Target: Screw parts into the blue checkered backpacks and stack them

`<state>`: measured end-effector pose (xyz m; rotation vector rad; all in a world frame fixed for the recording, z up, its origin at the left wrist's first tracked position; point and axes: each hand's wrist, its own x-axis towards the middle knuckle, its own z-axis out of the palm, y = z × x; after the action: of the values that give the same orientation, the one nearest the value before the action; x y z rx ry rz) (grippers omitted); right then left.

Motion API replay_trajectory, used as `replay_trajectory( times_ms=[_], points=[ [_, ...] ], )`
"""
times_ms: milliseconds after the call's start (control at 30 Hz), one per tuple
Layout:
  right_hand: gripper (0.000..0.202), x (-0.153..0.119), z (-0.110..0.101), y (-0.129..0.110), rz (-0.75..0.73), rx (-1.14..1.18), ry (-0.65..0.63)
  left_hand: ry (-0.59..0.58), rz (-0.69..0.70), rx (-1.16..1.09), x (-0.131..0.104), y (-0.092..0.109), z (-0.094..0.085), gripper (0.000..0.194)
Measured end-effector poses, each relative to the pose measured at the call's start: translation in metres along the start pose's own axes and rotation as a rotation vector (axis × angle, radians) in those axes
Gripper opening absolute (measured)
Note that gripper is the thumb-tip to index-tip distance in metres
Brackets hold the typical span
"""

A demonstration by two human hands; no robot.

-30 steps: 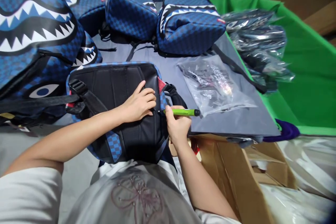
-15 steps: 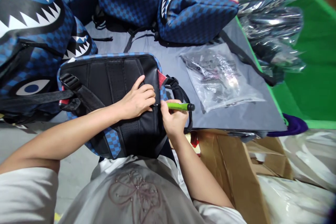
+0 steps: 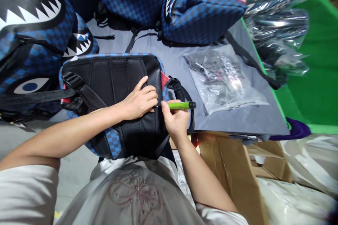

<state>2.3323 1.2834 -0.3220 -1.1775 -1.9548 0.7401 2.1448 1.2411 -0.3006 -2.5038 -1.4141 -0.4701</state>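
Note:
A blue checkered backpack (image 3: 116,77) lies face down on the grey table (image 3: 237,119), its black padded back up. My left hand (image 3: 139,100) presses flat on that back panel near its top edge, fingers curled at the seam. My right hand (image 3: 175,121) grips a green pen-like tool (image 3: 181,105), whose tip touches the seam right beside my left fingers. The backpack's black top handle (image 3: 182,93) loops out behind the tool.
Several more blue shark-mouth backpacks (image 3: 200,10) crowd the back and left of the table. A clear plastic bag of small parts (image 3: 221,79) lies to the right. Bagged items (image 3: 277,31) sit on green cloth. An open cardboard box (image 3: 237,168) stands below the table edge.
The tool has slid slightly left toward the seam and my left fingers. The view has shifted a little; both hands stay on the same backpack.

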Motion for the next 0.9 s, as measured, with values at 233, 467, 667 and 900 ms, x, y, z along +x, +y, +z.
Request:
replay_trajectory(
  times_ms=[233,467,667,900],
  points=[
    [0.033,0.002,0.000,0.002,-0.019,0.038,-0.001,-0.012,-0.001,0.024,0.001,0.000,0.001,0.023],
    [0.032,0.005,-0.001,0.000,0.011,0.068,-0.021,0.009,0.003,0.029,0.001,0.000,0.000,0.024],
    [0.035,0.005,-0.004,-0.002,-0.030,0.037,-0.036,-0.002,0.008,0.060,0.001,0.003,-0.006,0.025],
    [0.040,0.008,-0.007,-0.005,-0.118,0.097,-0.016,-0.307,0.114,0.142,0.028,-0.003,-0.048,0.028]
  ],
)
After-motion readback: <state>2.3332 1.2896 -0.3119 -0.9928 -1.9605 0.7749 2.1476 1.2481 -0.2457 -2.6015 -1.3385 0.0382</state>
